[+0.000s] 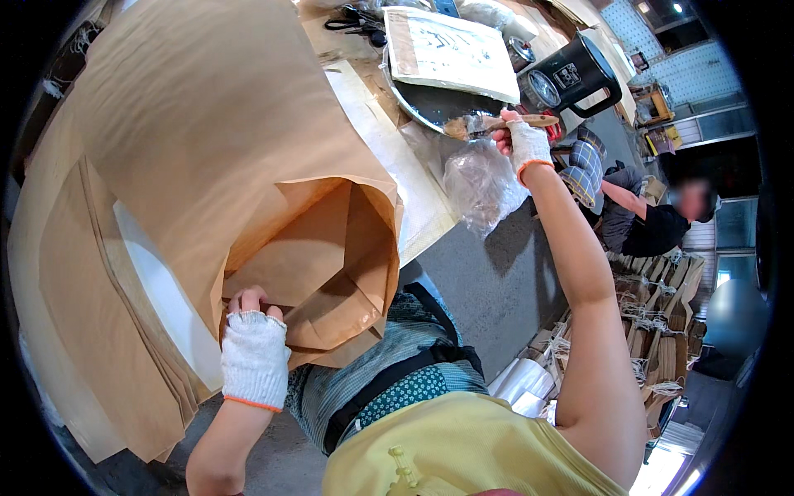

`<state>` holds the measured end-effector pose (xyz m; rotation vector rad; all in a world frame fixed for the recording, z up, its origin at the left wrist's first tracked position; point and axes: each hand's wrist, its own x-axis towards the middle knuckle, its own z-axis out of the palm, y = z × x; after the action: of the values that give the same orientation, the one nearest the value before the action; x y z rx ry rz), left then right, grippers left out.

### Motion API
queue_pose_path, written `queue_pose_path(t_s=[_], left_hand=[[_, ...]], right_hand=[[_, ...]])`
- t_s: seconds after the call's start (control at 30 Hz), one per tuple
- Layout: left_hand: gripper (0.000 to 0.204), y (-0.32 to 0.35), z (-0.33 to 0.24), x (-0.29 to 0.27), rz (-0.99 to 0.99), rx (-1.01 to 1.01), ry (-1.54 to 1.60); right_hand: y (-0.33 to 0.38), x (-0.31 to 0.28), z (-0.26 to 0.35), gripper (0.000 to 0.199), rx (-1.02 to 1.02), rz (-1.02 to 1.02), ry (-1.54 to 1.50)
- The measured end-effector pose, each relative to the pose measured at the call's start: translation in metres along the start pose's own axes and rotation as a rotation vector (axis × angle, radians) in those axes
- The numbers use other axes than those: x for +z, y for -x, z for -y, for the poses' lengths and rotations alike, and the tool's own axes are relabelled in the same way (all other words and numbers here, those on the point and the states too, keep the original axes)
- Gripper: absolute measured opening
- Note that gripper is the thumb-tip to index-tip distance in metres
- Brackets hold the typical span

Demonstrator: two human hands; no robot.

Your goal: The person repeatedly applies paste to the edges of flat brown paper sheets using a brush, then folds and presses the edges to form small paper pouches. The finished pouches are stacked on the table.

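Note:
A large brown paper bag (207, 91) lies across the table, its bottom end spread into a folded mouth toward me. My left hand (256, 339), in a white fingerless glove, grips the near rim of that mouth, fingers curled inside it. To the right, my right hand (523, 142), gloved alike, closes round a paintbrush (533, 121) with a wooden handle. The bristles point left, over the rim of a round pan (418, 114) with dark contents. A paper-covered pad (451, 54) rests across the pan. Crumpled clear plastic (484, 186) hangs just below the brush.
More flat brown paper bags (99, 331) are stacked at the left. A black kettle (575, 74) and a glass jar (539, 89) stand right of the pan. Black scissors (356, 23) lie at the back. A seated person (653, 215) is at the right, near tied paper bundles (662, 322).

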<state>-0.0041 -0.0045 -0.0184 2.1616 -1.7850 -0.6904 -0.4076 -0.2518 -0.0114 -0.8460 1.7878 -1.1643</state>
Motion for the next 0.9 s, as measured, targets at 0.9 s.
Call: queue_pose_path(t_s=[0.9], left_hand=[[0.057, -0.019, 0.024, -0.026, 0.181, 0.081, -0.295]], right_hand=[[0.219, 0.119, -0.016, 0.021, -0.384, 0.992, 0.194]])
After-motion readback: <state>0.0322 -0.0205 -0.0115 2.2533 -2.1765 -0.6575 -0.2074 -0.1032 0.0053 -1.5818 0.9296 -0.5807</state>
